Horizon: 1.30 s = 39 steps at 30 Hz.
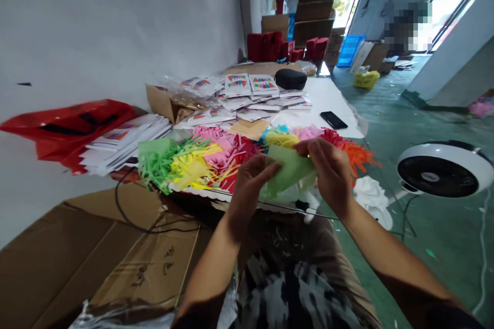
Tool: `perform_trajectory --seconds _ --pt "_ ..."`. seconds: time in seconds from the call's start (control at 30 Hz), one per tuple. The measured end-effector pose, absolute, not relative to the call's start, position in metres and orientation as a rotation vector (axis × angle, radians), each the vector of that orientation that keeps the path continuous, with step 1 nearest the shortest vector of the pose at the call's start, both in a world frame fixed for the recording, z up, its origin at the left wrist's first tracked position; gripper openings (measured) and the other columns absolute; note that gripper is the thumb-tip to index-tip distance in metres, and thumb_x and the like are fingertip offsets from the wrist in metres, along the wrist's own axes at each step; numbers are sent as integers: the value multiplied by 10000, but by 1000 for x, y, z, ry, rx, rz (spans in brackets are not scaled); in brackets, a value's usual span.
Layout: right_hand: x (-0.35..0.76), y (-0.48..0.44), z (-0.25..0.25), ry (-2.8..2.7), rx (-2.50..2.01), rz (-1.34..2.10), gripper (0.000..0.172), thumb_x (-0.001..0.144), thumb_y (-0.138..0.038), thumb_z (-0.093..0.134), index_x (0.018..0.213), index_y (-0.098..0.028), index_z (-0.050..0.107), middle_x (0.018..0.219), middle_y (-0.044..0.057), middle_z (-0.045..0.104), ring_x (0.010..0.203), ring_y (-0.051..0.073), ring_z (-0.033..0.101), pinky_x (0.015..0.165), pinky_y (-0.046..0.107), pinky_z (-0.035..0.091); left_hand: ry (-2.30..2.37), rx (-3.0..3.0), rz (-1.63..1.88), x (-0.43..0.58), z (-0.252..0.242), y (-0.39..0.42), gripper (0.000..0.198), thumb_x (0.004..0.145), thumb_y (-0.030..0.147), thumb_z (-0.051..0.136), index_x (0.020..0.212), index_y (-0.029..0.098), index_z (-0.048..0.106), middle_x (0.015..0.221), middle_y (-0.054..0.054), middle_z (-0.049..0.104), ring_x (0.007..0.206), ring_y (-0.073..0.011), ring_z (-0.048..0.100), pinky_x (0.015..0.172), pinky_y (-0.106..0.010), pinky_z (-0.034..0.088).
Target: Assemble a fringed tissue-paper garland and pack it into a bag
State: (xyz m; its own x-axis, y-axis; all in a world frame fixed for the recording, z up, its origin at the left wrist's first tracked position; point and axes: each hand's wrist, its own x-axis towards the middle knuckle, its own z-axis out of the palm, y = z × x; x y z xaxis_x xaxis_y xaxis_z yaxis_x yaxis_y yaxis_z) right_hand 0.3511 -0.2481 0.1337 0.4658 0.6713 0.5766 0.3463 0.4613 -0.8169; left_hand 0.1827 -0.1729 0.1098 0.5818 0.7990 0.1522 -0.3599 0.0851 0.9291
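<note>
A sheet of light green tissue paper [287,167] is stretched between my two hands above the table's front edge. My left hand [252,180] pinches its left side between thumb and fingers. At the upper right side of the sheet, my right hand [328,169] grips it with bent fingers. Behind and beside them lie bunches of fringed tissue paper: green [158,159], yellow [195,167], pink [216,146] and orange [357,154]. A tan envelope-like paper [249,128] rests behind the fringes.
White printed packets [237,86] are piled at the back beside a black case [290,79]. A phone [334,120] lies on the right. Past the table stands a round fan [443,169]. A red bag [73,121] and large cardboard [127,247] are on the left.
</note>
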Motion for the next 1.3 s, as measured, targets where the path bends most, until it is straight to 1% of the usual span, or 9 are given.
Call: perform_trajectory --seconds 0.17,0.27,0.4,0.57,0.8,0.97,1.07,1.17,1.3 --pt "384 -284 118 -1278 -1122 609 669 923 -818 477 1226 -287 749 1262 77 733 1235 301 646 1082 471 499 301 1255 602 177 120 -177 309 727 363 887 937 162 783 840 -33 729 737 -153 663 673 -232 511" --pt "387 -292 105 -1394 -1054 968 678 937 -801 478 1329 -292 693 1338 73 701 1336 296 593 1129 459 474 237 1284 350 182 127 -182 320 734 369 883 947 152 783 859 -53 734 734 -164 672 674 -247 518" --pt "384 -306 80 -1251 -1003 1304 429 912 -592 717 1162 -243 707 1073 46 734 1012 206 701 846 306 570 195 1261 156 186 125 -182 315 768 363 876 948 134 754 839 -52 716 725 -145 660 682 -232 512" --pt "396 -330 62 -1004 -1114 1450 462 734 -519 902 836 -196 587 664 -47 559 568 98 542 494 197 412 321 1163 27 176 99 -176 322 756 369 885 846 128 691 699 -4 636 585 -98 574 539 -178 412" --pt "412 -362 84 -1404 -1442 1097 221 885 -391 793 914 -235 640 698 -35 566 567 118 515 466 239 384 270 890 -301 174 34 -201 713 468 397 993 1098 176 744 918 -56 757 817 -237 728 742 -318 594" --pt "429 -352 82 -1552 -1618 740 175 945 -427 725 988 -261 688 723 -26 631 593 132 538 499 263 413 337 1067 -346 165 39 -178 728 677 400 917 1315 189 637 724 0 707 419 -109 549 436 -228 449" --pt "439 -329 64 -1503 -1675 594 326 923 -466 748 1169 -264 678 916 12 721 676 150 619 556 275 478 461 1333 -258 157 65 -145 647 786 463 844 1319 227 562 925 -59 753 567 -163 683 481 -237 463" --pt "447 -303 39 -1515 -1726 554 430 903 -433 765 1279 -263 644 1027 36 739 748 172 671 637 302 528 787 1882 57 154 89 -125 508 805 514 818 1148 220 586 952 -36 715 717 -197 722 581 -272 520" --pt "451 -284 18 -1559 -1878 518 562 868 -326 778 1391 -243 590 1030 55 757 835 226 714 740 355 556 911 2536 605 168 87 -142 635 755 585 854 1213 203 635 1220 -132 699 1184 -333 665 1027 -475 530"
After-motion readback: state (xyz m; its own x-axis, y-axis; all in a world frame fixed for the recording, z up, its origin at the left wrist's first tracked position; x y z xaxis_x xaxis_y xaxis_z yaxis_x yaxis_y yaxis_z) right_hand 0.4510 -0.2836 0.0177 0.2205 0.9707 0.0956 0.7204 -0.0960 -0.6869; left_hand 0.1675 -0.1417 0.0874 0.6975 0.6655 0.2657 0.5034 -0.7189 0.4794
